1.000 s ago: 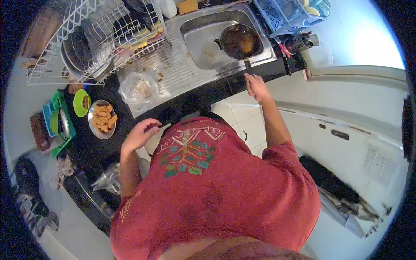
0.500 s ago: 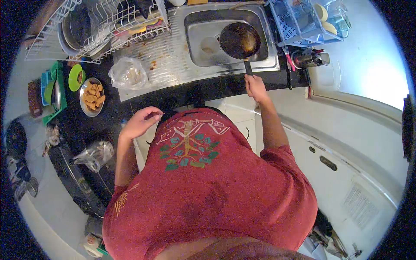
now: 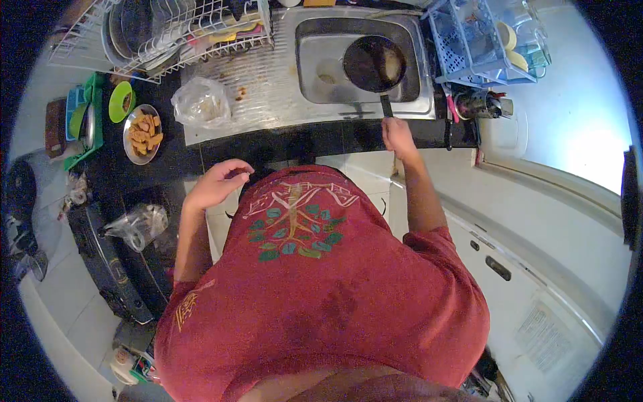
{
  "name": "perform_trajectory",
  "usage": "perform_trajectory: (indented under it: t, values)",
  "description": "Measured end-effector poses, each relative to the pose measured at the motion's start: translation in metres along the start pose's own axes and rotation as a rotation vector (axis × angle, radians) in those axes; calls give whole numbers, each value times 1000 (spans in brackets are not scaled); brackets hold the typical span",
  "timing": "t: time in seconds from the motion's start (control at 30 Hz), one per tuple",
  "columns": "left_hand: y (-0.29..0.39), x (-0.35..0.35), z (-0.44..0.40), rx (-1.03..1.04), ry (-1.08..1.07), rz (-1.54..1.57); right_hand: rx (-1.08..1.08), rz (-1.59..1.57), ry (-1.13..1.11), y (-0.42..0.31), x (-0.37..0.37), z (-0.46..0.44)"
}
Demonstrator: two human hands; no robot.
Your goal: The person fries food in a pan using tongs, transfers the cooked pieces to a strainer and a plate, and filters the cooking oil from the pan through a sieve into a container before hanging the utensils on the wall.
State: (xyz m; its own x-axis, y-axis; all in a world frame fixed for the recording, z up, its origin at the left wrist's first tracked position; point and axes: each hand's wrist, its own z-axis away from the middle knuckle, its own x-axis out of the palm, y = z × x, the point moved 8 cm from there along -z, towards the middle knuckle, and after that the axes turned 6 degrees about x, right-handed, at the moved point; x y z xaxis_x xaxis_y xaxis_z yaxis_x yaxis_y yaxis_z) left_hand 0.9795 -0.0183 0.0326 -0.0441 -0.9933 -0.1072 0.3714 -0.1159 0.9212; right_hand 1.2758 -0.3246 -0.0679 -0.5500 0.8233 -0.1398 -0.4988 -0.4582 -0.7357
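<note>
While a pan (image 3: pixel 375 63) overhangs the sink (image 3: pixel 311 72), pale floor tiles (image 3: pixel 370 175) lie below.

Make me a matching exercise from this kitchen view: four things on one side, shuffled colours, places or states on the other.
1. Frying pan
2. Left hand
3. Small bowl
4. Dish rack

A. Lime green
B. White wire
C. Near the front of the red shirt
D. Over the sink, handle in the right hand

Pairs: 1-D, 2-C, 3-A, 4-B
</note>
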Motion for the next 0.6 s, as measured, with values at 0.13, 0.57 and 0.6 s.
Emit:
perform_trajectory:
  t: [0.13, 0.57, 0.6]
  values:
    - [-3, -2, 2, 2, 6, -33, 23, 21, 8, -1, 2, -4]
    - [-4, -19, 7, 106, 45, -89, -97, 279, -8, -31, 9, 18]
    - [-8, -27, 8, 128, 41, -85, -520, 736, 109, -12, 0, -6]
